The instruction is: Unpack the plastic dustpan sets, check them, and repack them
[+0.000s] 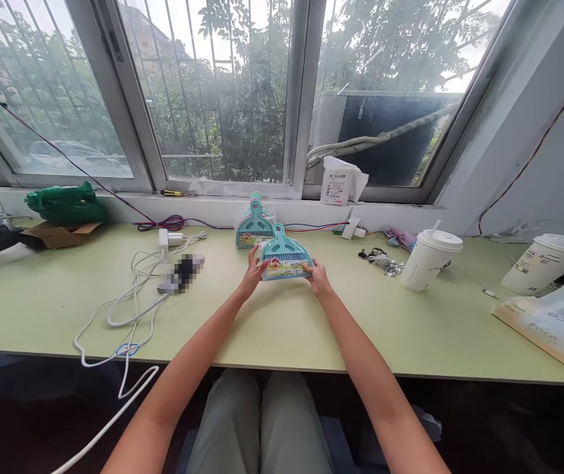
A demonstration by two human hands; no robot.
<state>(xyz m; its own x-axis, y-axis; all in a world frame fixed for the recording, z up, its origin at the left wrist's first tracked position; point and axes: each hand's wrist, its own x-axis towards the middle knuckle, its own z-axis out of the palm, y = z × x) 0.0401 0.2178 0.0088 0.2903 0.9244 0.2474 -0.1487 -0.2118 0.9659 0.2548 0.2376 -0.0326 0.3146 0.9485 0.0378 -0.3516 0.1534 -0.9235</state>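
Between my two hands I hold a small turquoise dustpan and brush set (pixel 286 259) in clear plastic wrapping, its handle pointing away from me. My left hand (pixel 252 273) grips its left edge, and my right hand (pixel 318 275) grips the lower right corner, thumb on the front. Just behind it to the left, a stack of similar wrapped dustpan sets (pixel 254 227) stands near the wall under the window. The held set partly overlaps that stack in view. Its underside is hidden.
A white power cable (pixel 136 316) with adapters lies on the left of the pale green table (pixel 282 336). At right stand white paper cups (pixel 427 263), a tissue pack (pixel 549 326) and a pile of small metal items (pixel 389 264). A green bag (pixel 67 203) sits at the back left.
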